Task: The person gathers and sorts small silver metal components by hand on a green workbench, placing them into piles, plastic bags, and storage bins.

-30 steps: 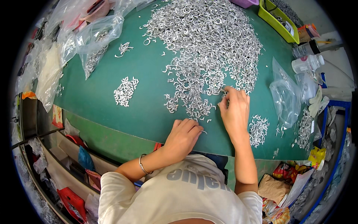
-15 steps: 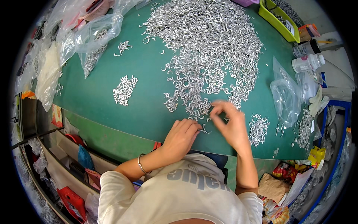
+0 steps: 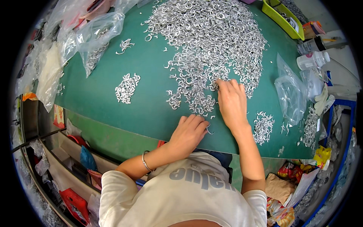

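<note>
A big heap of small silver C-shaped metal pieces (image 3: pixel 211 34) spreads over the green table, thinning out toward me. My left hand (image 3: pixel 189 132) rests near the front edge with its fingers curled together. A thin curved metal piece (image 3: pixel 209 129) sticks out at its fingertips. My right hand (image 3: pixel 231 104) reaches forward, its fingers apart and lying on the near right part of the heap. Whether anything is under those fingertips is hidden. One small loose piece (image 3: pixel 212 117) lies between the two hands.
Smaller piles of pieces lie at left (image 3: pixel 127 88) and right (image 3: pixel 263 128). Clear plastic bags (image 3: pixel 289 90) lie on the right, more bags (image 3: pixel 100 34) at the far left. A lime-green tray (image 3: pixel 283 19) and white bottle (image 3: pixel 313 60) stand at the far right.
My right hand has moved forward from beside the left hand onto the heap, and its curled fingers have stretched out. My left hand has shifted slightly, the curved piece still at its fingertips.
</note>
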`<state>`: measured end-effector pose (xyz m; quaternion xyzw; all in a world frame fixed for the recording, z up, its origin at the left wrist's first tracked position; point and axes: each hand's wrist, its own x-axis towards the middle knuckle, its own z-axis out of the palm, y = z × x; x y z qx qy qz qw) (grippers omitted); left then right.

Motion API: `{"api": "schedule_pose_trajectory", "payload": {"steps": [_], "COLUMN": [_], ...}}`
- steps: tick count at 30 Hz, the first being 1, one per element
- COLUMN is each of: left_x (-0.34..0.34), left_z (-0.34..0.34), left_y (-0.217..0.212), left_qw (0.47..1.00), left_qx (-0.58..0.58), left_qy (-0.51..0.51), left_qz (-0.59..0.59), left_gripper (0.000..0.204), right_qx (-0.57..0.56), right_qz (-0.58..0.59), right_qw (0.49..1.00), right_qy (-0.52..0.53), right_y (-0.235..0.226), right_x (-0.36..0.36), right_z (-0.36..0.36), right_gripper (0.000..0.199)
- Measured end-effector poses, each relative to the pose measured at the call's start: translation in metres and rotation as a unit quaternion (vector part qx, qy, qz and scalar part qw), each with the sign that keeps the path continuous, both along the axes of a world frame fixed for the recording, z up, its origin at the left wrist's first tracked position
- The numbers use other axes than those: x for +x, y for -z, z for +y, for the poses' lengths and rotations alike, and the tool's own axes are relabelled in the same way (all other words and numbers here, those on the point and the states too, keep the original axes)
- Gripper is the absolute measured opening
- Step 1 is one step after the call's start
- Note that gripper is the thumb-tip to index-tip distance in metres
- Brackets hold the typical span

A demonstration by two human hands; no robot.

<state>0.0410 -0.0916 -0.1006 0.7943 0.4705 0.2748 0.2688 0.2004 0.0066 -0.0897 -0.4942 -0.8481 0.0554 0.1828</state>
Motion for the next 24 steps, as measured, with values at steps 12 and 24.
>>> {"api": "schedule_pose_trajectory", "payload": {"steps": [12, 24], "left_x": [-0.004, -0.043], "left_z": [-0.003, 0.030], "left_y": [-0.012, -0.021], "left_qw": [0.950, 0.885], "left_qx": [-0.148, -0.227], "left_qy": [-0.087, -0.208], "left_qz": [-0.260, -0.350], "left_gripper": [0.023, 0.011], "right_qx": [-0.184, -0.173], "right_qz": [0.281, 0.302], "right_qw": [0.942, 0.937], "right_qy": [0.006, -0.034], "right_y": [-0.034, -0.032], "right_x": [0.000, -0.016], "right_z": [-0.054, -0.057], "right_gripper": [0.037, 0.039]}}
